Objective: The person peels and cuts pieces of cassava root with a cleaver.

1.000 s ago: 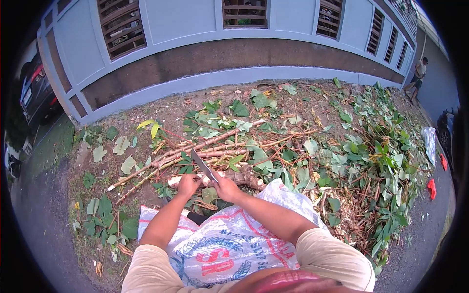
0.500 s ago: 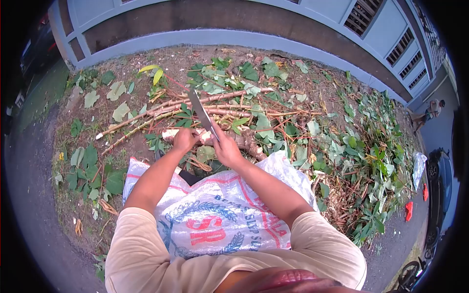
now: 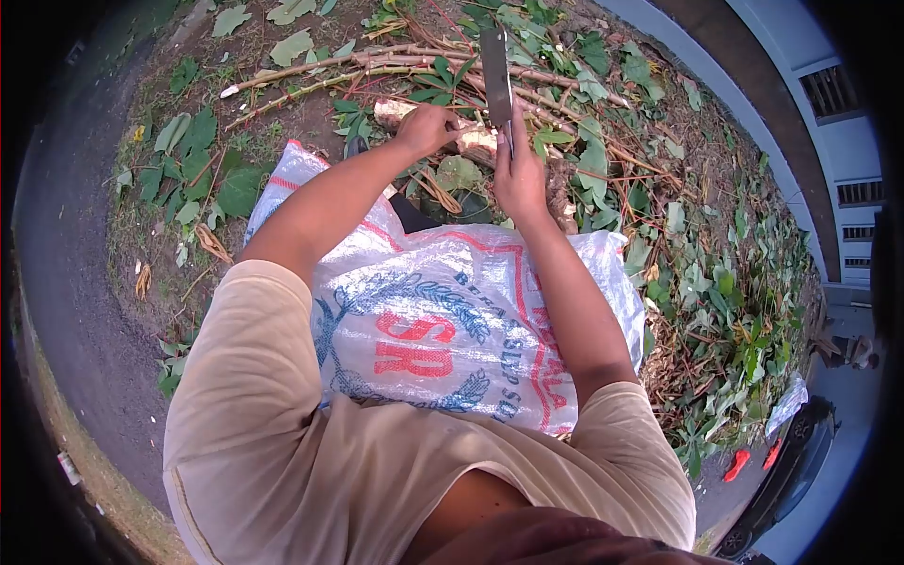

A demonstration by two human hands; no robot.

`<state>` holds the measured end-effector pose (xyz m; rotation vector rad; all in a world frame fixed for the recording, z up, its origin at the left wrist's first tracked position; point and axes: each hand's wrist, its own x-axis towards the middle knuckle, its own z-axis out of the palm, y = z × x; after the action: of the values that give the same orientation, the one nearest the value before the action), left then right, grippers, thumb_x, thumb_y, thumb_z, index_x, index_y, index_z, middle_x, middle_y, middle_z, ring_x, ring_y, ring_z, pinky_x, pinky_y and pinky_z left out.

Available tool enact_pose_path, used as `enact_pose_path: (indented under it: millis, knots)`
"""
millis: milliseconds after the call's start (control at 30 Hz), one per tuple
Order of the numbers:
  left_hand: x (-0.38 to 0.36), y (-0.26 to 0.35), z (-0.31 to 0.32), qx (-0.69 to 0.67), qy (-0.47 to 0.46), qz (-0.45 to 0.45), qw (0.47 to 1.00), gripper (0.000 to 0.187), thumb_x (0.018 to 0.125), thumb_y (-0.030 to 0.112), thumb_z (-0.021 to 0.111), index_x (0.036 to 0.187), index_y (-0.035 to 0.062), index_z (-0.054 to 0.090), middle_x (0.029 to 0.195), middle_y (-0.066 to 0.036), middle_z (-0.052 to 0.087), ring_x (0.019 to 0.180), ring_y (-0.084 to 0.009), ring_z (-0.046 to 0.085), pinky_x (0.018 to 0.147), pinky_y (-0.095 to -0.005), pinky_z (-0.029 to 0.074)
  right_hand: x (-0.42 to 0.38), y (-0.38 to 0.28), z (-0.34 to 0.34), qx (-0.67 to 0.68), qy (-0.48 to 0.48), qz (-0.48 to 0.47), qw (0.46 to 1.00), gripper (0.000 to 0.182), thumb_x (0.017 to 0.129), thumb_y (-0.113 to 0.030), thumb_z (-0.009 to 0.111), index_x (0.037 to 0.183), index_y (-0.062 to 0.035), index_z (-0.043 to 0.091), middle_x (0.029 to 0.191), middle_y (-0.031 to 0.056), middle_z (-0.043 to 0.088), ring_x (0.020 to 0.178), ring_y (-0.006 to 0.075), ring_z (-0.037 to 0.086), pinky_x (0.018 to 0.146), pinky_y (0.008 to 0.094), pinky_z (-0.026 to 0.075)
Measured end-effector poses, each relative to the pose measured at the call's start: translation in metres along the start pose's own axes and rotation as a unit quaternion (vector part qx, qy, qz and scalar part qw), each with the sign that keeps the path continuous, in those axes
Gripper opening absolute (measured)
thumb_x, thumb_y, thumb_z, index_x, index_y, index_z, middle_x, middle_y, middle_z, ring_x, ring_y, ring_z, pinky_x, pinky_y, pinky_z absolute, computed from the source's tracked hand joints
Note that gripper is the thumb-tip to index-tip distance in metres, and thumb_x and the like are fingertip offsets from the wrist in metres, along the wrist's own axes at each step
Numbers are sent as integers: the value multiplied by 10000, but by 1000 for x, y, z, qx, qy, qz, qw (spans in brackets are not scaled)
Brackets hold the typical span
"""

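My right hand point(image 3: 520, 179) is closed round the handle of a machete point(image 3: 495, 80), whose broad dark blade points up and away from me. Beside it, my left hand point(image 3: 427, 132) has its fingers pinched together over a log point(image 3: 478, 142). Whatever the pinch holds is too small to make out. The log is pale and chopped on its top face, with rough bark towards its right end. Across my lap lies a white woven sack point(image 3: 414, 311) with red and blue print.
Long cut stems point(image 3: 377, 58) lie on the soil beyond the log. Green leaves and chopped litter point(image 3: 716, 282) spread to the right. A paved road point(image 3: 75, 235) runs along the left, a wall point(image 3: 800, 122) stands at upper right, and a person point(image 3: 852, 351) is far right.
The camera view has tilted down and turned, so the scene sits higher and rotated. The machete blade now stands more upright, and my hands are slightly further apart. Both stay by the log.
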<state>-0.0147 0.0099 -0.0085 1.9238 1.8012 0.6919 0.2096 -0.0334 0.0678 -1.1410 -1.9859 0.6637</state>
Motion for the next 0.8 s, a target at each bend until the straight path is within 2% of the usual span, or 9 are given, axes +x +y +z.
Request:
enact_pose_path:
  millis: [200,267,300,333,400,433,567,733,800]
  knots:
    - [2,1,2,-12,33,37,999,201,841,268,806,922,84,809,814,-132,767,756,-316,748,739,-424,581,-3,52,17,-72,-154,58,984,617,1046,-167,523,1625,-118,314,989,342,702,908,539,674,869,593,518]
    - [-3,1,3,-23,35,34,999,200,839,263,809,922,82,806,820,-128,769,760,-310,749,739,-418,582,-3,70,22,-32,-112,17,993,635,1043,-186,544,1630,-132,307,1054,339,702,845,473,715,801,552,553]
    - [-3,5,0,-10,22,17,1000,204,838,264,811,923,79,804,832,-124,772,768,-311,749,739,-414,580,5,46,6,95,-182,240,949,637,1054,-183,554,1640,-153,307,985,255,707,677,307,705,625,460,561]
    - [-4,2,4,-9,21,17,1000,204,838,264,811,923,79,804,832,-124,772,768,-311,749,739,-414,580,5,54,5,96,-182,242,948,637,1054,-183,554,1640,-153,307,985,255,707,677,307,705,625,460,561]
    - [1,-1,7,-9,32,18,999,207,840,267,814,927,80,805,839,-135,770,768,-318,746,735,-412,577,12,76,-1,354,-164,374,841,623,1071,-169,546,1650,-166,313,859,140,647,562,160,591,494,361,490]
    - [3,0,6,-9,34,20,999,207,840,267,814,927,80,805,839,-135,770,768,-318,746,735,-412,577,12,55,-10,366,-141,397,830,578,1104,-187,504,1649,-249,326,772,2,505,563,100,459,466,257,382]
    - [3,-2,5,-9,23,21,999,197,840,264,808,955,104,812,869,-126,776,791,-317,747,757,-419,584,9,29,-18,181,-23,207,961,572,1113,-201,498,1656,-229,322,739,-19,500,579,83,473,490,277,414]
    - [3,-6,8,-7,32,47,998,207,842,255,808,981,101,810,885,-141,775,807,-329,746,763,-414,574,7,-5,-26,35,17,89,995,583,1095,-200,487,1648,-151,309,908,227,718,706,311,709,694,435,553]
    - [1,-4,6,-23,10,34,999,215,844,260,804,991,103,808,885,-139,775,793,-331,744,756,-409,575,-2,20,-6,-41,-87,25,995,579,1079,-191,484,1632,-142,320,1073,316,717,890,467,722,802,546,549]
